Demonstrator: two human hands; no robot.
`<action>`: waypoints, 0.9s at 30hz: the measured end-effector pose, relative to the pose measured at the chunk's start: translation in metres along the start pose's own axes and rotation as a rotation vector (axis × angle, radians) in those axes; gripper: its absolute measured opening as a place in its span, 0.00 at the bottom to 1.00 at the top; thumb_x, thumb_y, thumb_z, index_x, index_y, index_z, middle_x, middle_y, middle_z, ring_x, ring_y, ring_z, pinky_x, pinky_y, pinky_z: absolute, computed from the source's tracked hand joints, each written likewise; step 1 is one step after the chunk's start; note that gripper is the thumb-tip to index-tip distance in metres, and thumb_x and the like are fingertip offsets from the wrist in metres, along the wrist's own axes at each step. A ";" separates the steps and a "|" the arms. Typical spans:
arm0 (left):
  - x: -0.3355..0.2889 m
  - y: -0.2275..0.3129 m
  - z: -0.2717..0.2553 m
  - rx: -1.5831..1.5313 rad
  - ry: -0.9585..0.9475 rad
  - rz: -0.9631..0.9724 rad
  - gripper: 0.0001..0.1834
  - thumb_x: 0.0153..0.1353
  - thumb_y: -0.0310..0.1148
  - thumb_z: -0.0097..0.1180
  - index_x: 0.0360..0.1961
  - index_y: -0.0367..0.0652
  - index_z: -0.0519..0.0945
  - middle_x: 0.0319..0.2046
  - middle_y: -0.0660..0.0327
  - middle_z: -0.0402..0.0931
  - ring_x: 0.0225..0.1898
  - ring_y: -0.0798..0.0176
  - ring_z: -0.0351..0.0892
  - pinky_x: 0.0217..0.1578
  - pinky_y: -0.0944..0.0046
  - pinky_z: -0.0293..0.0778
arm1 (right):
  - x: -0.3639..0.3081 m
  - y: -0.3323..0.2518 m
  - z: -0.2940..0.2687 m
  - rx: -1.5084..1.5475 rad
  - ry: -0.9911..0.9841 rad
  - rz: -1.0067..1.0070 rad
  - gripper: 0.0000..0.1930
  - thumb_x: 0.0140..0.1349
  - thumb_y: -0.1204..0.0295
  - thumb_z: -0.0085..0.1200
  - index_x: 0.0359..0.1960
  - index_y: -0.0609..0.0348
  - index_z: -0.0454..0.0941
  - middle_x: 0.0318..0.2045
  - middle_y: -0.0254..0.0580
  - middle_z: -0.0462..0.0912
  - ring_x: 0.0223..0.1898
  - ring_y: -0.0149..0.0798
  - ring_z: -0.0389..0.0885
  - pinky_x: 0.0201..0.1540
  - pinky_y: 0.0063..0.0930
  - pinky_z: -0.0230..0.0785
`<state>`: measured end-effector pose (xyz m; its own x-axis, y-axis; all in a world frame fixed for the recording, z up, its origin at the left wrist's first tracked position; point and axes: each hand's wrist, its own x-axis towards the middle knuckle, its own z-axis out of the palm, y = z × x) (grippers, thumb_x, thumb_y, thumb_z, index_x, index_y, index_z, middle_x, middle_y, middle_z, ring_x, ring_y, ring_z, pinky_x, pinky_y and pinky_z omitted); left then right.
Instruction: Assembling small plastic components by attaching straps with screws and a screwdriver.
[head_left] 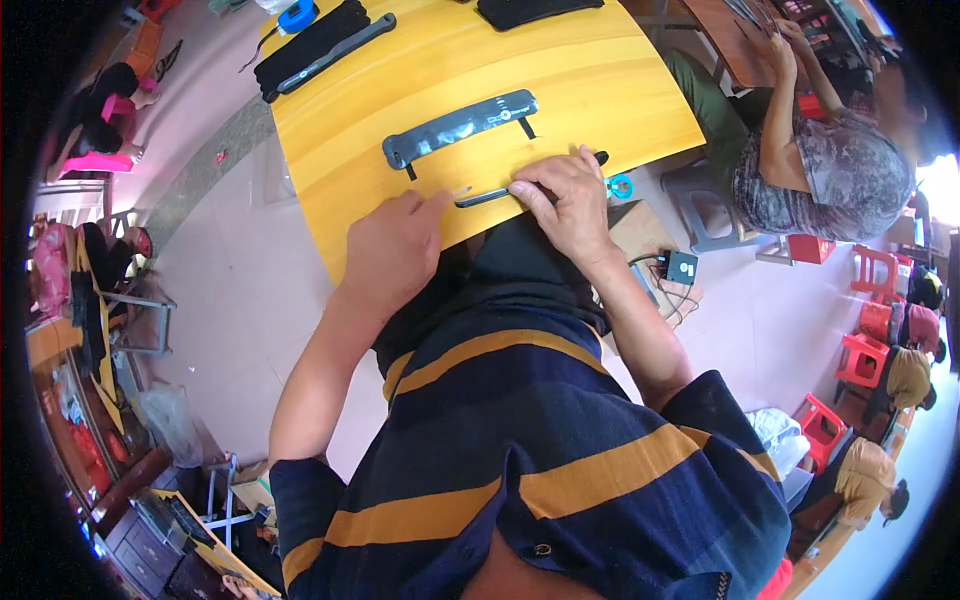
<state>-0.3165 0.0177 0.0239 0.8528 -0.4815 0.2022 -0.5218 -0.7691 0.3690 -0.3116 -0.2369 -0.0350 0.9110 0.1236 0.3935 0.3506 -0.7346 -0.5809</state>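
A narrow dark strip (483, 199) with a pale edge lies along the near edge of the yellow table. My right hand (570, 205) grips it near its middle, thumb and fingers pressed together; its dark far end shows beyond my fingers. My left hand (395, 245) is beside its left end, fingers curled together and slightly blurred. A small pale tip (464, 189) shows just past those fingers; what they hold is too small to tell. Farther back lies a flat, glossy dark grey pouch-like band (460, 127) with two short black tabs on its near side.
On the yellow table (340, 195), a stack of black strips (315, 50) and a blue tape roll (298, 15) lie at the far left. A black piece (530, 8) is at the far edge. A co-worker (820, 180) sits at the right; a black adapter (682, 267) with cables is below.
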 end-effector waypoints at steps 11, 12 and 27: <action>-0.002 0.008 0.012 0.118 -0.002 0.031 0.15 0.61 0.29 0.58 0.49 0.50 0.84 0.32 0.62 0.76 0.33 0.55 0.84 0.30 0.54 0.81 | 0.003 -0.007 0.003 -0.034 -0.012 0.041 0.10 0.59 0.59 0.70 0.33 0.50 0.88 0.35 0.35 0.87 0.46 0.42 0.83 0.69 0.55 0.55; -0.002 0.009 0.013 0.114 -0.021 0.008 0.16 0.60 0.29 0.58 0.50 0.50 0.84 0.32 0.62 0.75 0.34 0.56 0.83 0.30 0.54 0.81 | 0.003 -0.008 0.003 -0.034 -0.013 0.041 0.10 0.59 0.59 0.70 0.33 0.50 0.88 0.35 0.35 0.87 0.46 0.42 0.83 0.69 0.55 0.55; -0.001 0.006 0.018 0.117 0.007 0.066 0.17 0.60 0.29 0.59 0.51 0.48 0.83 0.31 0.61 0.76 0.35 0.57 0.82 0.31 0.57 0.78 | 0.003 -0.013 0.008 -0.030 -0.026 0.068 0.10 0.58 0.59 0.70 0.32 0.49 0.88 0.35 0.33 0.85 0.47 0.42 0.82 0.72 0.65 0.47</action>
<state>-0.3206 0.0057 0.0100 0.8167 -0.5297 0.2289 -0.5750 -0.7802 0.2463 -0.3115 -0.2211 -0.0318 0.9380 0.0891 0.3350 0.2809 -0.7617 -0.5839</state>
